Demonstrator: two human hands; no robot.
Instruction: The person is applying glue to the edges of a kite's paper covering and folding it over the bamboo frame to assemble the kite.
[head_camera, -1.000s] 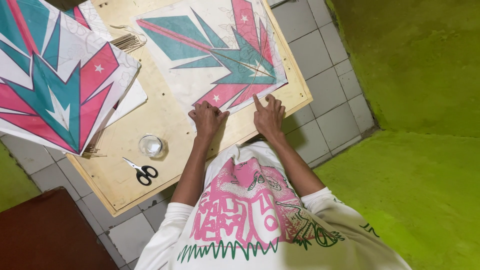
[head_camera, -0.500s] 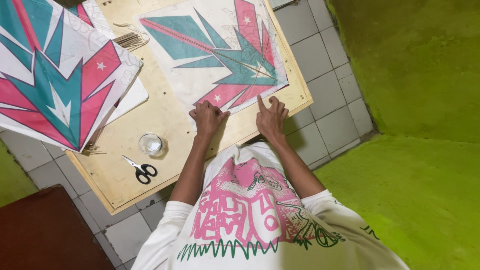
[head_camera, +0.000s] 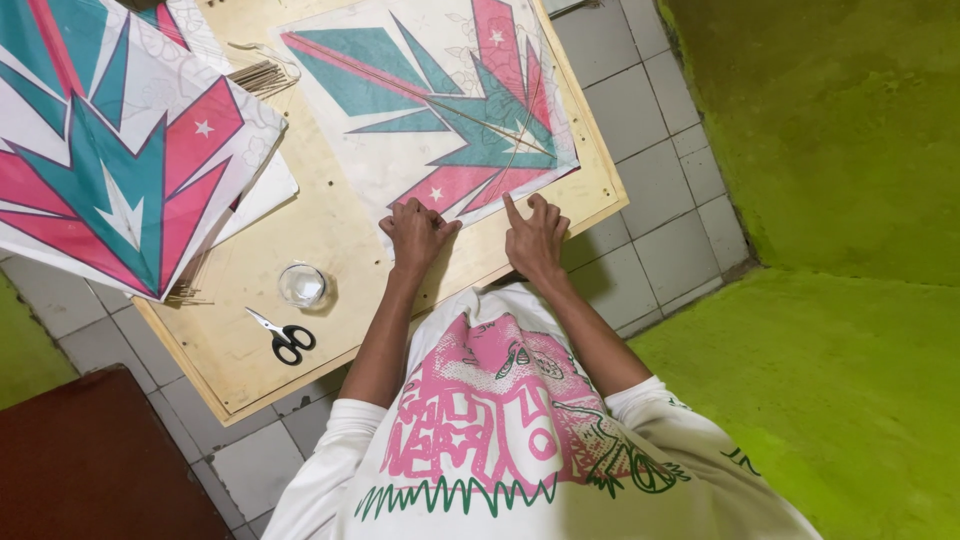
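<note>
Teal-and-pink paper kite (head_camera: 440, 110) lies flat on the wooden board (head_camera: 330, 235), its near edge pressed by the left hand (head_camera: 415, 232) and right hand (head_camera: 535, 235), fingers curled, gripping nothing, scissors (head_camera: 283, 336) nearby.

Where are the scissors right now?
In the head view, the scissors lie on the wooden board near its lower-left edge, just below the small glass jar and to the left of the left hand.
</note>
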